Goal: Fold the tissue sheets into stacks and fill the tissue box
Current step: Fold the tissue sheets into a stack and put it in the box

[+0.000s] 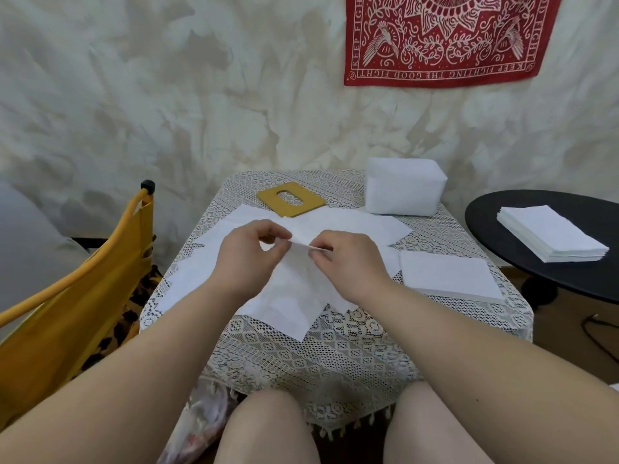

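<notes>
Several white tissue sheets [288,306] lie spread and overlapping on the lace-covered table [335,346]. My left hand [249,254] and my right hand [348,259] both pinch the raised folded edge of one tissue sheet [303,244] above the table's middle. A flat stack of folded tissues [449,277] lies to the right of my hands. The white tissue box [405,190] stands at the table's back right. Its tan lid [290,199] with an oval slot lies flat at the back, left of the box.
A round black side table [502,226] at the right carries another stack of white tissues [552,236]. A yellow chair [73,306] stands close on the left. A wall with a red bandana [445,38] is behind the table. My knees are below the front edge.
</notes>
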Demonstrator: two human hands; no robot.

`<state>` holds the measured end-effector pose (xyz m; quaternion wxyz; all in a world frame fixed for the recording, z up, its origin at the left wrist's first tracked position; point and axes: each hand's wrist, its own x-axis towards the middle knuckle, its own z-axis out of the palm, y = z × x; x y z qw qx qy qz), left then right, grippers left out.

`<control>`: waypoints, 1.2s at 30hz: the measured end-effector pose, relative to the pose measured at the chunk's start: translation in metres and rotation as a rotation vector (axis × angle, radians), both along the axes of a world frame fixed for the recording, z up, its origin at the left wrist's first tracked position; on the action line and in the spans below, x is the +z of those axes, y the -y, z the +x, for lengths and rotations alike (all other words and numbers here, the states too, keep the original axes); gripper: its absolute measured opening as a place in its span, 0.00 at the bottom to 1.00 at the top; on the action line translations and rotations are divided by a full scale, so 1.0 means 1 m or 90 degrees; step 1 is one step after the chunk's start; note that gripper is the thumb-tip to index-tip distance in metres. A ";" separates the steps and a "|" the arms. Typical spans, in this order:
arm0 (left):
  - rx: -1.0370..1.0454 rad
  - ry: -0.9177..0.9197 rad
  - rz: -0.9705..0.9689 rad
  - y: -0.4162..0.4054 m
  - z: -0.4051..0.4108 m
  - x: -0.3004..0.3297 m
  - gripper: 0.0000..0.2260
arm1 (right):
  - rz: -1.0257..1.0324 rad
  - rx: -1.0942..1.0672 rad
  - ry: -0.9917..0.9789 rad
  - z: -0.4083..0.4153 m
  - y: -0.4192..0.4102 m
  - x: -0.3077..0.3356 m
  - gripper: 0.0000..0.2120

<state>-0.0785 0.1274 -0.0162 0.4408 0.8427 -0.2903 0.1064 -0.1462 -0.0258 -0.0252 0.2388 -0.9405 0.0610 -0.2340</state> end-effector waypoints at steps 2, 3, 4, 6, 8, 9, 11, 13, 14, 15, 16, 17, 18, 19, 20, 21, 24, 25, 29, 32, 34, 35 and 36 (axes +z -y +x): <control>0.001 0.077 0.068 0.003 -0.001 0.001 0.11 | 0.002 0.005 -0.012 -0.006 0.007 0.006 0.08; -0.011 0.110 0.100 0.005 -0.001 0.003 0.14 | -0.006 0.011 -0.022 -0.009 0.011 0.009 0.07; -0.023 0.128 0.125 0.008 -0.003 0.005 0.15 | -0.014 0.017 -0.031 -0.012 0.014 0.012 0.07; -0.041 0.112 0.138 0.015 -0.006 0.013 0.09 | -0.015 0.019 -0.038 -0.019 0.023 0.020 0.06; -0.043 0.083 0.116 0.022 -0.006 0.017 0.04 | -0.003 0.007 -0.037 -0.027 0.038 0.026 0.05; -0.041 0.077 0.103 0.025 -0.006 0.019 0.03 | 0.012 -0.003 -0.038 -0.032 0.048 0.029 0.04; -0.041 0.064 0.080 0.032 -0.006 0.022 0.01 | 0.051 -0.023 -0.041 -0.044 0.070 0.033 0.02; -0.048 0.051 0.067 0.042 -0.008 0.024 0.02 | 0.082 -0.039 -0.047 -0.056 0.090 0.037 0.01; -0.055 0.048 0.064 0.048 -0.009 0.024 0.02 | 0.089 -0.044 -0.055 -0.063 0.098 0.039 0.01; -0.064 0.046 0.062 0.055 -0.011 0.024 0.02 | 0.094 -0.047 -0.064 -0.069 0.105 0.040 0.01; -0.073 0.041 0.060 0.061 -0.013 0.024 0.03 | 0.095 -0.048 -0.075 -0.076 0.112 0.042 0.02; -0.083 0.035 0.059 0.068 -0.015 0.023 0.03 | 0.086 -0.050 -0.087 -0.081 0.118 0.044 0.02; -0.094 0.031 0.061 0.075 -0.018 0.023 0.03 | 0.068 -0.055 -0.097 -0.086 0.124 0.045 0.03; -0.105 0.031 0.069 0.082 -0.020 0.023 0.03 | 0.053 -0.063 -0.106 -0.091 0.130 0.047 0.03; -0.116 0.031 0.077 0.088 -0.023 0.024 0.03 | 0.045 -0.071 -0.111 -0.095 0.136 0.050 0.04; -0.126 0.028 0.084 0.094 -0.025 0.024 0.03 | 0.043 -0.080 -0.114 -0.100 0.142 0.052 0.04; -0.147 0.005 0.110 0.113 -0.028 0.023 0.04 | 0.048 -0.105 -0.121 -0.110 0.157 0.053 0.06; -0.151 -0.001 0.120 0.121 -0.029 0.021 0.05 | 0.054 -0.113 -0.127 -0.112 0.162 0.051 0.06; -0.123 0.026 0.116 0.156 -0.032 0.014 0.06 | -0.004 -0.205 -0.076 -0.113 0.182 0.050 0.03; -0.082 0.049 0.018 0.179 -0.039 0.021 0.02 | -0.046 -0.269 0.076 -0.115 0.192 0.050 0.06; -0.080 0.054 0.015 0.184 -0.045 0.011 0.04 | -0.053 -0.258 0.097 -0.120 0.197 0.031 0.06; -0.085 0.055 0.046 0.183 -0.048 -0.001 0.05 | -0.052 -0.239 0.076 -0.124 0.199 0.015 0.06; -0.094 0.050 0.090 0.180 -0.052 -0.015 0.06 | -0.053 -0.215 0.043 -0.128 0.200 -0.004 0.06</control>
